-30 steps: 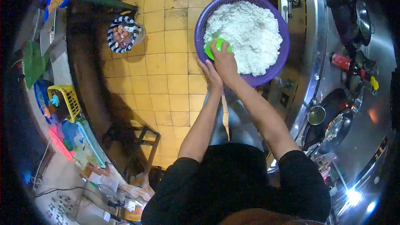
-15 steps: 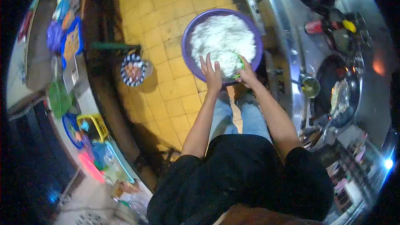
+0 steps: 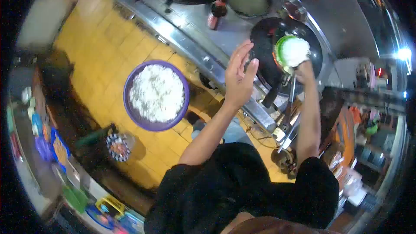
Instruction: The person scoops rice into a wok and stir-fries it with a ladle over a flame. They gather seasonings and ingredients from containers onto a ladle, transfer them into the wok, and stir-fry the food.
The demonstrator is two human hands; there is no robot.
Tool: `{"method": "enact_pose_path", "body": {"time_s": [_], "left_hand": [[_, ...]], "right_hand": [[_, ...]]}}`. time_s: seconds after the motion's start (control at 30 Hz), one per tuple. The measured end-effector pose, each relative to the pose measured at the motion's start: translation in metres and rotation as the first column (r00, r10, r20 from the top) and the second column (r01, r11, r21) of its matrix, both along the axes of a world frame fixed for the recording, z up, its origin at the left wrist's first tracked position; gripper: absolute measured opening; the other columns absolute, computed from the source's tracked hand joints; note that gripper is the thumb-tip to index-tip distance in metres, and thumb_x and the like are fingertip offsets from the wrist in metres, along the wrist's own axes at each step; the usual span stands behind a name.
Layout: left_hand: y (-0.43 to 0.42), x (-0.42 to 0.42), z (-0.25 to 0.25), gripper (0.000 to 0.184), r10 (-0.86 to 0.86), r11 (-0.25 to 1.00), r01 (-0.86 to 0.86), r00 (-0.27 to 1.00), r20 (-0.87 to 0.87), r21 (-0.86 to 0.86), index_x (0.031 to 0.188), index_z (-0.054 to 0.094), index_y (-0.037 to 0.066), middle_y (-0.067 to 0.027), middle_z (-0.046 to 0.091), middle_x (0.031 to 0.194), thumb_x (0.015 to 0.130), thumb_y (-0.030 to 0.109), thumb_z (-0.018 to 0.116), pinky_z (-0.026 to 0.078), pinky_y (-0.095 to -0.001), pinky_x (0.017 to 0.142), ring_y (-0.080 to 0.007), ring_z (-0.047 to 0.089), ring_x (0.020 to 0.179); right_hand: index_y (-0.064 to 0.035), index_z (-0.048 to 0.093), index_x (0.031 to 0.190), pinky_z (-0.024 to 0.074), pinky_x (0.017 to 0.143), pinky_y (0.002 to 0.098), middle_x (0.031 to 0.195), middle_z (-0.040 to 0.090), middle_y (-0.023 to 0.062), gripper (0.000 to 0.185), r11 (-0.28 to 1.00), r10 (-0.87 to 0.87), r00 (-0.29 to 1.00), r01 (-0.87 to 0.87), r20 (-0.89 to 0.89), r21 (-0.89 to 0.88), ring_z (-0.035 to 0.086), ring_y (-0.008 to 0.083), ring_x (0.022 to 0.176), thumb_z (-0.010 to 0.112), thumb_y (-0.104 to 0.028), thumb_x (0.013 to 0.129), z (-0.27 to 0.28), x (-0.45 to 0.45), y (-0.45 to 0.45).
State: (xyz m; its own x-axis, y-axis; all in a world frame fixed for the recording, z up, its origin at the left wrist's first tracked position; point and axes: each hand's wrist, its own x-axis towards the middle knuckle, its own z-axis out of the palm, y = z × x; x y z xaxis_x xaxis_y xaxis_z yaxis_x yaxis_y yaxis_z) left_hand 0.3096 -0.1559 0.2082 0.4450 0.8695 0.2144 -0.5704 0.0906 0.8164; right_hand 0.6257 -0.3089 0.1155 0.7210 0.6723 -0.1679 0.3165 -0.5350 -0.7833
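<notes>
Over the black wok [image 3: 264, 47] on the stove, my right hand [image 3: 304, 72] grips a green bowl [image 3: 281, 51] heaped with white rice [image 3: 296, 51]. The bowl is tilted and hides part of what lies in the wok. My left hand [image 3: 241, 76] is raised at the wok's near left edge, fingers apart and holding nothing. A purple tub [image 3: 186, 99] of white rice [image 3: 157, 93] stands to the left, away from both hands.
A bottle with a yellow cap [image 3: 216, 14] stands on the steel counter [image 3: 199, 38] behind the wok. Utensil handles [image 3: 291, 99] stick out toward me. A striped container [image 3: 118, 147] of eggs is at lower left.
My view has turned to the stove. Both hands have left the purple tub; my right hand has carried the filled green bowl over the wok, and my left hand has come beside it.
</notes>
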Motion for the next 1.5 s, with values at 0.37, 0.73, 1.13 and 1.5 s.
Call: {"method": "enact_pose_path", "body": {"time_s": [0.37,0.73,1.13,1.5], "left_hand": [[0.039,-0.299,-0.295,0.042,0.596,0.522,-0.552,-0.310,-0.741,0.651,0.116,0.050,-0.006,-0.0277,0.039,0.133,0.074,-0.002,0.051,0.029,-0.0439,0.106,-0.0406,0.037,0.126],[0.024,-0.348,-0.331,0.053,0.403,0.262,-0.949,-0.057,-0.913,0.174,0.139,0.027,-0.001,-0.0276,0.043,0.133,0.091,0.010,0.048,0.036,-0.0392,0.100,-0.0404,0.045,0.120],[0.020,-0.358,-0.352,0.052,0.566,0.288,-0.957,0.193,-0.802,-0.027,0.139,0.024,-0.004,-0.0278,0.031,0.141,0.098,0.026,0.035,0.025,-0.0441,0.107,-0.0406,0.030,0.130],[0.031,-0.353,-0.339,0.050,0.632,0.239,-0.970,0.197,-0.749,-0.054,0.137,0.029,-0.005,-0.0240,0.036,0.139,0.101,0.029,0.029,0.027,-0.0392,0.106,-0.0343,0.035,0.128]], "right_hand": [[0.0025,0.040,0.126,0.0334,0.100,0.0417,0.116,0.048,0.0220,0.055,0.929,0.338,0.828,-0.368,0.448,-0.020,0.045,0.0371,0.112,0.056,0.002,0.073,0.019,-0.228,0.155],[-0.0022,0.026,0.135,0.0454,0.087,0.0483,0.125,0.039,0.0281,0.068,0.602,0.632,0.508,-0.797,0.585,0.042,0.050,0.0481,0.104,0.060,0.000,0.075,-0.249,-0.601,0.346],[-0.0008,0.029,0.132,0.0487,0.055,0.0516,0.110,0.043,0.0305,0.059,0.238,0.939,0.101,-0.880,0.329,-0.410,0.058,0.0469,0.065,0.051,0.001,0.077,-0.211,-0.629,0.263],[-0.0094,0.037,0.125,0.0532,0.069,0.0479,0.109,0.048,0.0281,0.047,-0.054,0.997,-0.071,-0.866,0.016,-0.497,0.062,0.0441,0.074,0.052,-0.007,0.081,-0.193,-0.562,0.214]]}}
